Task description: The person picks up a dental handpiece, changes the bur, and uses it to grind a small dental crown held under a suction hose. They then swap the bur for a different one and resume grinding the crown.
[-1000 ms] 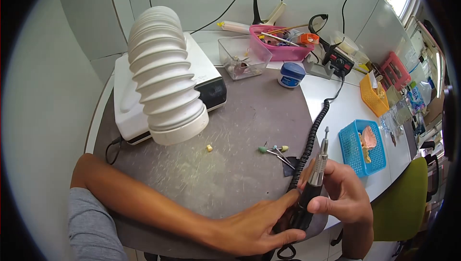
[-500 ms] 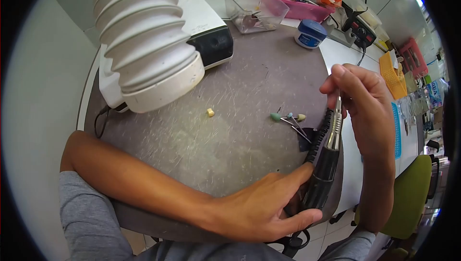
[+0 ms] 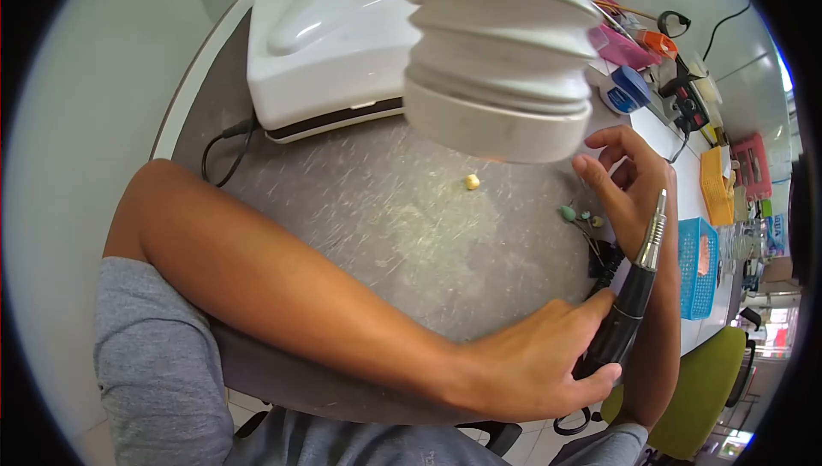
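My left hand (image 3: pixel 539 359) is closed around the black body of a rotary handpiece (image 3: pixel 632 299). Its silver nose points up and away from me, and no bur shows in the tip. Behind that nose is my right hand (image 3: pixel 629 179), fingers apart and bent, with nothing visible in them. Just left of the right wrist, several grinding burs (image 3: pixel 568 213) with green, bluish and cream heads lie on the grey work surface (image 3: pixel 342 252). A small yellowish tooth-like piece (image 3: pixel 472 182) rests near the middle of the surface.
A white ribbed hose (image 3: pixel 501 119) hangs over the back of the table beside a white machine (image 3: pixel 334 55). Back right are a blue-lidded jar (image 3: pixel 625 89), a pink basket (image 3: pixel 623 44) and a control box (image 3: pixel 689 106). A blue basket (image 3: pixel 698 282) and green chair (image 3: pixel 711 380) are at right.
My right hand has come away from the handpiece's nose, its fingers opening. The left hand still holds the handpiece. The view has swung, shifting the hose and tooth-like piece rightward in the picture.
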The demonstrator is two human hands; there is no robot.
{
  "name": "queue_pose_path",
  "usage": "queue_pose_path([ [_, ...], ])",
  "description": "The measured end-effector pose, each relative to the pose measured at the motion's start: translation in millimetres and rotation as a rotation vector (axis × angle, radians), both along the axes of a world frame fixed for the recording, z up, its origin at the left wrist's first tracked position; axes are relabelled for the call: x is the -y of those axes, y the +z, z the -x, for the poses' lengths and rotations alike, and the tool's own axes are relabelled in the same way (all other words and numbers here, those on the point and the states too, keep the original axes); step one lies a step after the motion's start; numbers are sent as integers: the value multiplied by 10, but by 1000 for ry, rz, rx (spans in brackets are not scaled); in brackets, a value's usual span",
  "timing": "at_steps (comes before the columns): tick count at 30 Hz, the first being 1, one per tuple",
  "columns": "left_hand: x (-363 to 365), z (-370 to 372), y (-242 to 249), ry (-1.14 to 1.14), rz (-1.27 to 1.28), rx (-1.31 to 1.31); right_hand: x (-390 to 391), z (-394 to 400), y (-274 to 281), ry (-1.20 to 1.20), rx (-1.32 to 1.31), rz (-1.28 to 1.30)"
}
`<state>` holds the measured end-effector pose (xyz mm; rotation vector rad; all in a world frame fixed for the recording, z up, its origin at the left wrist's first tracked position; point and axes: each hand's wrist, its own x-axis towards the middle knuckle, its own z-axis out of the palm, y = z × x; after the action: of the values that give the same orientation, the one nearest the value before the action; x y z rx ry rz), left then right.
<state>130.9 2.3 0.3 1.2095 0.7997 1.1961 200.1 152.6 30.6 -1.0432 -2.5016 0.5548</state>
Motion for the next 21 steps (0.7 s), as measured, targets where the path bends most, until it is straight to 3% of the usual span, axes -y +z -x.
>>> queue_pose_path([
  [2, 12, -4, -8, 25, -8, 24, 54, -49, 48, 73, 7, -68],
  [4, 20, -12, -13, 50, -22, 45, 83, -120, 141, 347, 188, 15],
  [9, 28, -23, -22, 83, -23, 42, 117, -162, 100, 319, 176, 36],
  [12, 23, 0, -12, 29, -10, 33, 69, -156, 113, 204, 16, 65],
  [14, 25, 21, -5, 2, -8, 10, -9, -214, 127, 77, -445, 297],
  [21, 5, 23, -11, -105, 73, -56, -80, -324, 199, 101, -790, 530],
])
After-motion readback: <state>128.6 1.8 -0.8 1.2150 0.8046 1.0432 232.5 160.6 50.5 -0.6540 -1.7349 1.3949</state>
